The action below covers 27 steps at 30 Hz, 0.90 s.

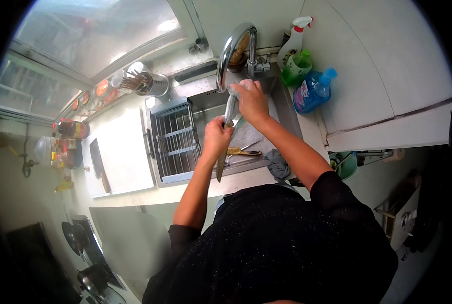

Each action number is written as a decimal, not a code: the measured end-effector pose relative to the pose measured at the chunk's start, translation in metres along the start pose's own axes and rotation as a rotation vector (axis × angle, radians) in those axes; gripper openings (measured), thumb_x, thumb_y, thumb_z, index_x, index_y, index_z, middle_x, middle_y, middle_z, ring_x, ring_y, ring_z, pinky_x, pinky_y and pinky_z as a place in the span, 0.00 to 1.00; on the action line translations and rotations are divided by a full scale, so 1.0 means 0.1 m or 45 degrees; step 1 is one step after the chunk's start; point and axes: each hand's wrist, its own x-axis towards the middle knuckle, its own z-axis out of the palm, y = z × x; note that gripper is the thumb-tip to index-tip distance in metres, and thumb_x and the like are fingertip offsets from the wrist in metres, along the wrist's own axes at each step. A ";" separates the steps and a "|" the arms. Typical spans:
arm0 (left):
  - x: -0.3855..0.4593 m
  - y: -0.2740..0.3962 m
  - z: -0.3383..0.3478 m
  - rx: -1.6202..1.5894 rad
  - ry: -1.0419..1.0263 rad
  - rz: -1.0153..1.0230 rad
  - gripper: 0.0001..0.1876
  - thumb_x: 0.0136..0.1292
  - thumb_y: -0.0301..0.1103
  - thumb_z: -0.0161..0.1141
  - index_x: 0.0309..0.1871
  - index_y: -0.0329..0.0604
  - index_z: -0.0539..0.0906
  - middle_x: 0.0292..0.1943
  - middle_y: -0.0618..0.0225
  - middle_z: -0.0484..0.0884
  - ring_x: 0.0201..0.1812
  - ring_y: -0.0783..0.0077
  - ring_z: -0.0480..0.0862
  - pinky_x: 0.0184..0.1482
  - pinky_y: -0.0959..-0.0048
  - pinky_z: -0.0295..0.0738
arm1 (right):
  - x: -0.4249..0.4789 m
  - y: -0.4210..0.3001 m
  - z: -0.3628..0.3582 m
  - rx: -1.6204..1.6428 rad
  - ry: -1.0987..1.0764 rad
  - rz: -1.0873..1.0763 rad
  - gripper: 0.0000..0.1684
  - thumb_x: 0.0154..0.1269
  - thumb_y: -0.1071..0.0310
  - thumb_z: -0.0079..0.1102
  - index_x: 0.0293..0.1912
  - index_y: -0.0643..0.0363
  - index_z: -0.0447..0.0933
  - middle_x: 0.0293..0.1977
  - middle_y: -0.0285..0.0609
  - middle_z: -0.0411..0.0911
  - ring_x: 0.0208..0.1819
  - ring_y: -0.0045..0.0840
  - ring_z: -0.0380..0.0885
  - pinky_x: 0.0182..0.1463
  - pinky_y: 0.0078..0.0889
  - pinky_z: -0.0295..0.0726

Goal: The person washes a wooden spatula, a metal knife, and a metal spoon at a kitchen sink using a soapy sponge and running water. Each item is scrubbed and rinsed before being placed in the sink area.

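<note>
My left hand (218, 136) is closed around the middle of a long metal kitchen tool (230, 108). A pointed blade (221, 167) extends from below that hand towards me; whether both parts are one knife or several utensils is unclear. At the tool's far end, under the chrome faucet (223, 57), my right hand (253, 102) grips it with whitish suds or a foamy wad at the fingers. Below both hands is the steel sink (292, 125). A yellow-handled tool (241, 151) lies inside, near its front wall.
A grey dish rack (176, 142) occupies the sink's left side. Left of it, a cleaver (96, 159) rests on a white cutting board (129, 152). A blue soap bottle (309, 93) and white spray bottle (292, 45) stand right. A grey cloth (278, 165) drapes the front edge.
</note>
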 end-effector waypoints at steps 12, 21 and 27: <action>-0.14 -0.01 0.03 0.683 0.290 0.187 0.08 0.50 0.20 0.58 0.34 0.40 0.77 0.41 0.53 0.77 0.34 0.47 0.83 0.33 0.53 0.78 | -0.43 -0.33 -0.17 -0.026 -0.297 -0.345 0.21 0.53 0.76 0.56 0.47 0.47 0.81 0.42 0.39 0.74 0.45 0.38 0.73 0.37 0.39 0.80; -0.16 -0.14 0.06 0.682 0.454 0.312 0.06 0.52 0.21 0.59 0.33 0.41 0.75 0.38 0.57 0.76 0.29 0.52 0.83 0.29 0.57 0.79 | -0.39 -0.29 -0.16 -0.176 -0.318 -0.383 0.22 0.53 0.76 0.56 0.48 0.44 0.81 0.42 0.38 0.74 0.45 0.37 0.73 0.37 0.38 0.81; -0.15 -0.16 0.07 0.780 0.399 0.280 0.04 0.55 0.22 0.57 0.32 0.40 0.75 0.36 0.58 0.75 0.28 0.53 0.83 0.29 0.59 0.79 | -0.10 -0.24 -0.13 -0.238 -0.242 -0.278 0.19 0.54 0.75 0.57 0.45 0.45 0.82 0.42 0.36 0.74 0.44 0.37 0.73 0.37 0.39 0.81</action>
